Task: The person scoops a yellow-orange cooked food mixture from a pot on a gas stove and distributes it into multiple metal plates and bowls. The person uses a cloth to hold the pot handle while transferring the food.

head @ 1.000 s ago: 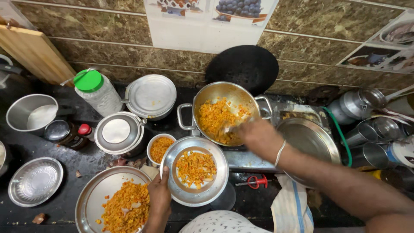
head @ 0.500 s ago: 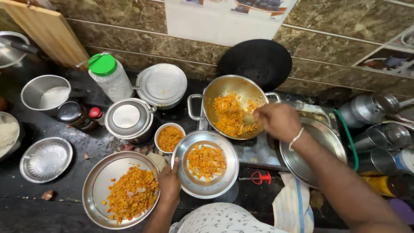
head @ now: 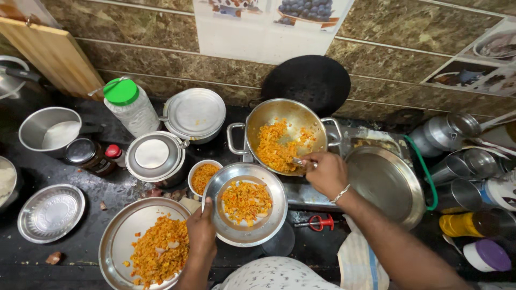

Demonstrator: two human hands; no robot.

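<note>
Our left hand (head: pixel 201 228) grips the rim of a steel plate (head: pixel 246 210) of orange food, held above the desk's near edge, while our right hand (head: pixel 325 173) is closed on a spoon (head: pixel 297 161) dipped into the handled steel pan (head: pixel 285 135) just behind. A larger plate (head: pixel 144 244) of the same food lies at the near edge, left of the held plate. The black desk (head: pixel 102 188) is crowded with steel pots and lids, and brown marbled wall tiles (head: pixel 161 32) rise behind it.
</note>
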